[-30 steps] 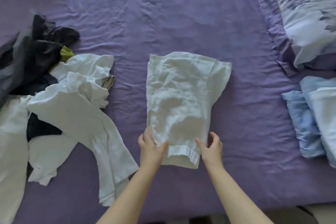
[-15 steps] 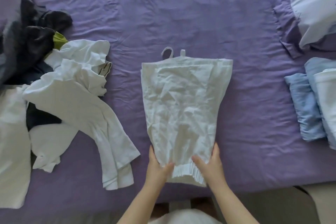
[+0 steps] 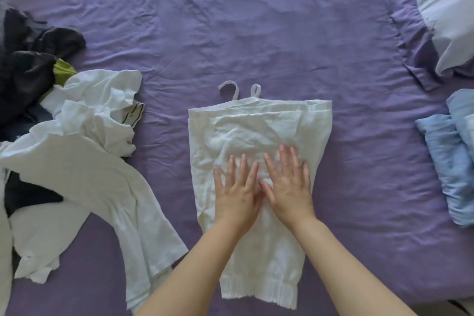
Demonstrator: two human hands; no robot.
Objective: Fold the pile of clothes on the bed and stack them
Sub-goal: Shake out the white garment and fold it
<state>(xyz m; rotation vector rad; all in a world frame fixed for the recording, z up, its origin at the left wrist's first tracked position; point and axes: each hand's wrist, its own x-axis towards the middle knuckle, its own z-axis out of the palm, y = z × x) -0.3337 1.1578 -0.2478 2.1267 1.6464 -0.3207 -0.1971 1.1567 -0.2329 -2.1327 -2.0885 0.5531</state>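
Note:
A white strappy garment (image 3: 256,131) lies folded lengthwise in the middle of the purple bed (image 3: 230,20), straps at the far end and a ruffled hem near me. My left hand (image 3: 237,192) and my right hand (image 3: 288,185) rest flat side by side on its middle, fingers spread, holding nothing. An unfolded pile (image 3: 77,174) of white, black and green clothes lies at the left. Folded light blue clothes (image 3: 451,167) sit at the right edge.
A pale patterned pillow (image 3: 446,13) lies at the far right corner on a purple pillowcase (image 3: 410,41). The bed's near edge runs along the bottom right of the view.
Both hands let go of the ruffled hem and moved up onto the garment's middle, now pressing flat. The garment lies straighter, with its straps showing at the far end.

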